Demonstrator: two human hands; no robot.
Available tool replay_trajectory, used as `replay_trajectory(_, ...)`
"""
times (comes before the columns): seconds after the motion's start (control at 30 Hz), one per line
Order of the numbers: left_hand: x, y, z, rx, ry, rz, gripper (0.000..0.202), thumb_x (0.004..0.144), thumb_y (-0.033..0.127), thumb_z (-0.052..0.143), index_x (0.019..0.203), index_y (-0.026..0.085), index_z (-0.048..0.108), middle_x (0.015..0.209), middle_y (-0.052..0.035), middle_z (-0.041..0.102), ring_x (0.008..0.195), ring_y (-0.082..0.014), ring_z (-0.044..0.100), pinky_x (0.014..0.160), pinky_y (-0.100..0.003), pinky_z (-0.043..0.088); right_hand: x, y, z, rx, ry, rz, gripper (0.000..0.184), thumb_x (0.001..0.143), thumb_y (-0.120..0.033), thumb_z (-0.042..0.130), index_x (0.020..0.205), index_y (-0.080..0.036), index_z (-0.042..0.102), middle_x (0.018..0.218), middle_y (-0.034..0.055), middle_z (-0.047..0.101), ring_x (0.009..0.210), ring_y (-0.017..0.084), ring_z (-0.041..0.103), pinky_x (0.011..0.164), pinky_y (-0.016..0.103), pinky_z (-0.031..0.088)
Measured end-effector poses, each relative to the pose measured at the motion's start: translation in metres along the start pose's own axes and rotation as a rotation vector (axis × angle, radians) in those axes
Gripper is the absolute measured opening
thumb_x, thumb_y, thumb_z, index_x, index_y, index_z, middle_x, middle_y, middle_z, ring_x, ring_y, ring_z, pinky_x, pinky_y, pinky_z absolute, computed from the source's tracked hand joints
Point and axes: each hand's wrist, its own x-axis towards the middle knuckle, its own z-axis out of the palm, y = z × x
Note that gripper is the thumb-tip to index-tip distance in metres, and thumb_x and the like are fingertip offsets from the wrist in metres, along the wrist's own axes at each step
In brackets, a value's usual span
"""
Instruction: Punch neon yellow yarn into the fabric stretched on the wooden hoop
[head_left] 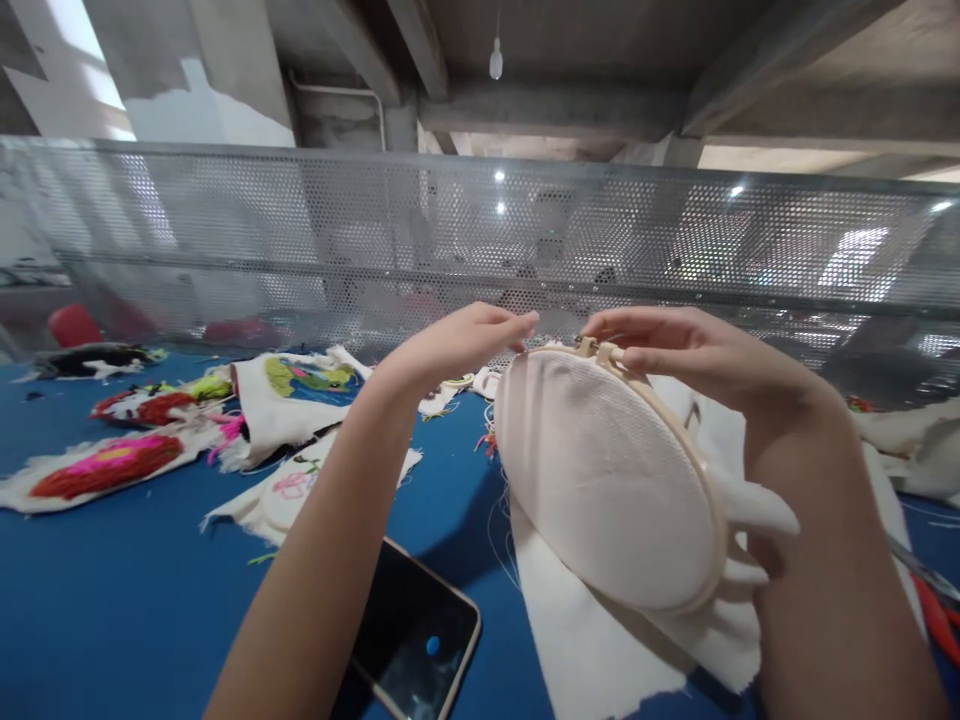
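Observation:
A wooden embroidery hoop (709, 470) stands tilted above the table, with plain white cloth (607, 480) stretched in it and loose cloth hanging below and behind. My right hand (675, 345) has its thumb and fingers closed around the metal screw fitting (589, 346) at the hoop's top. Just left of that fitting, my left hand (484, 330) reaches to the hoop's upper edge. Its visible fingers are stretched out and appear to hold nothing; whether a lower fingertip touches the rim I cannot tell.
Under my left forearm lies a phone (420, 630) on the blue table (150, 610). Embroidered cloth pieces (112, 465) are spread to the left. Red-handled scissors (934, 610) lie at the right edge. A perforated metal screen (360, 230) rises behind the table.

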Motion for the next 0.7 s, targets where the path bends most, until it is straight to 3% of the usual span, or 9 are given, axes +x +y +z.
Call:
replay_trajectory(0.17, 0.017, -0.009, 0.003, -0.108, -0.073, -0.005, 0.052, 0.084, 0.056, 0.042, 0.098, 0.013, 0.068, 0.103, -0.0102, 0.067, 0.092, -0.0196, 0.06, 0.082, -0.029, 0.042, 0.003, -0.002, 0.003, 0.0, -0.024, -0.017, 0.033, 0.079, -0.036, 0.062, 0.112, -0.029, 0.062, 0.112, 0.0032, 0.062, 0.093, 0.018, 0.058, 0.074, 0.028, 0.048)
replay_trajectory(0.37, 0.017, 0.004, 0.008, -0.293, -0.1, 0.107, 0.053, 0.087, 0.055, 0.039, 0.1, 0.013, 0.068, 0.099, -0.0092, 0.069, 0.092, -0.0174, 0.06, 0.087, -0.031, 0.042, 0.007, -0.005, 0.006, -0.057, -0.042, -0.062, 0.033, 0.079, -0.036, 0.062, 0.111, -0.029, 0.062, 0.117, 0.0036, 0.058, 0.1, 0.02, 0.055, 0.076, 0.03, 0.048)
replay_trajectory(0.53, 0.011, 0.012, 0.01, -0.386, -0.152, 0.113, 0.045, 0.086, 0.051, 0.046, 0.091, 0.013, 0.07, 0.088, -0.007, 0.07, 0.089, -0.0165, 0.061, 0.085, -0.03, 0.043, 0.004, -0.007, 0.005, -0.058, -0.068, -0.059, 0.034, 0.08, -0.035, 0.062, 0.113, -0.03, 0.061, 0.116, 0.0033, 0.058, 0.1, 0.019, 0.055, 0.078, 0.03, 0.047)
replay_trajectory(0.7, 0.014, 0.005, 0.009, -0.353, -0.172, 0.126, 0.031, 0.081, 0.041, 0.057, 0.085, 0.013, 0.07, 0.082, -0.0053, 0.068, 0.081, -0.016, 0.06, 0.077, -0.03, 0.045, 0.003, -0.005, 0.005, -0.047, -0.026, -0.052, 0.031, 0.079, -0.035, 0.062, 0.11, -0.031, 0.063, 0.119, 0.002, 0.057, 0.103, 0.02, 0.054, 0.081, 0.03, 0.046)
